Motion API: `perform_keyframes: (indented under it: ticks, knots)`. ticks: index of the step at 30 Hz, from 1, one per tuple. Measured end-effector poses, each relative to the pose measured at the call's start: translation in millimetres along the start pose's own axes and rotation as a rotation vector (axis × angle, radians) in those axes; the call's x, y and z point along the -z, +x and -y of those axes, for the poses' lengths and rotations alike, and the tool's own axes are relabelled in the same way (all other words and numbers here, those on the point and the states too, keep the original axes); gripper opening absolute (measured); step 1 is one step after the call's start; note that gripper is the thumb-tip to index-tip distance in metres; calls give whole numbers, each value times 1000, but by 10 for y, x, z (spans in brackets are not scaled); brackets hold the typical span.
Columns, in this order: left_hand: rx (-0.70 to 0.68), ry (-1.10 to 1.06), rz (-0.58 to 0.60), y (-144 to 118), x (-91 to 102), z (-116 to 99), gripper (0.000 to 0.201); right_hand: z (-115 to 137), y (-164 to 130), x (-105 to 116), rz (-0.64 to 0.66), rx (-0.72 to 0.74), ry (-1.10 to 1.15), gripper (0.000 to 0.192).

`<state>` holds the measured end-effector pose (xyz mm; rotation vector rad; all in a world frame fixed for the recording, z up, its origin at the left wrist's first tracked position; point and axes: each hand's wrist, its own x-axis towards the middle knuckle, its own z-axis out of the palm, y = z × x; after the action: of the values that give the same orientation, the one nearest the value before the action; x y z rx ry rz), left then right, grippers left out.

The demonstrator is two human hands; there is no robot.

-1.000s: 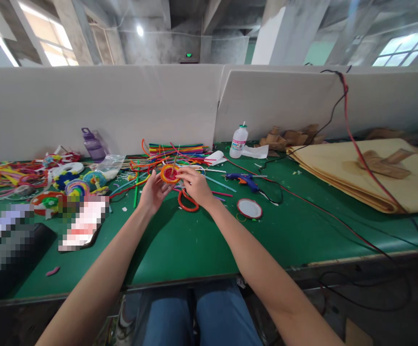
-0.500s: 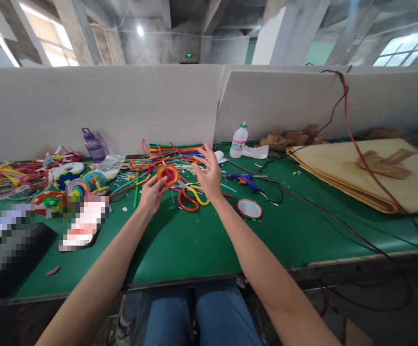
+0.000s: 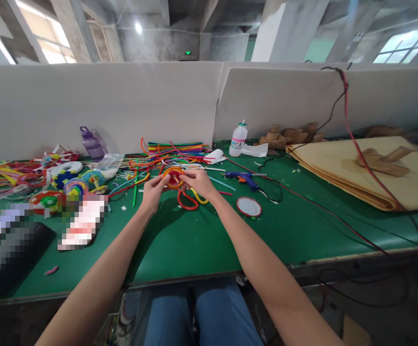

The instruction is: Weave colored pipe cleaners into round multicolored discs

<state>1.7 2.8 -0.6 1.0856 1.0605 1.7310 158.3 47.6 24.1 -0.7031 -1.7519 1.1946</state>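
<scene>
Green table (image 3: 201, 245); right fingers (image 3: 190, 179), earlier spread, now pinch orange disc (image 3: 172, 176) alongside left fingers (image 3: 162, 182)

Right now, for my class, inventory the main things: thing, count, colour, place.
Orange-rimmed round disc: 1, orange and red, centre
Thin multicoloured strips: many, mixed, back centre
Purple plastic bottle: 1, purple, back left
Green-capped plastic bottle: 1, whitish, back centre
Blue glue gun: 1, blue and orange, centre-right
Red-rimmed circle: 1, white, before glue gun
Folded sheet stack: 1, tan, right
Round decorations: several, multicoloured, left
Long case: 1, black, front left
Green tabletop: 1, green, beneath
Upright panels: 2, white, behind
Left hand: 1, bare, disc's left
Right hand: 1, bare, disc's right
</scene>
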Motion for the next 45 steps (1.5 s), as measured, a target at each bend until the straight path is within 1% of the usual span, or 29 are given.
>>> perform_keyframes:
  ticks: [3, 5, 8, 10, 16, 22, 25, 30, 35, 37, 40, 43, 45]
  knots:
    - [-116, 79, -125, 16, 15, 21, 35, 27, -19, -8, -16, 12, -44, 12]
    - [-162, 119, -141, 19, 23, 25, 31, 39, -32, -27, -1, -10, -45, 10]
    - [-193, 171, -108, 14, 33, 20, 27, 31, -41, -61, 47, -86, -24, 14]
    - [-201, 198, -81, 16, 45, 23, 25, 7, -41, -76, 63, -111, -20, 14]
    - [-160, 191, 22, 53, 83, 77, 29, -60, -40, -76, 15, -79, -25, 19]
    - [-138, 167, 4, 25, 47, 52, 29, -27, -49, -86, 26, -87, -8, 17]
    - [-150, 170, 13, 6, 35, 37, 29, -33, -51, -83, 29, -63, -43, 21]
    - [-178, 217, 59, 9, 57, 65, 29, -89, -55, -68, -4, 0, -150, 27]
    - [-214, 246, 47, 2, 61, 64, 25, -106, -53, -72, -49, 78, -225, 30]
    - [-211, 260, 39, -5, 54, 57, 25, -98, -53, -77, -42, 64, -196, 30]
    - [-189, 277, 76, -10, 51, 63, 28, -89, -59, -82, -14, 39, -153, 27]
    - [-164, 272, 133, -4, 59, 90, 30, -94, -68, -76, 6, 74, -215, 28]
    - [-169, 282, 139, 2, 66, 112, 27, -100, -75, -71, 12, 91, -268, 29]
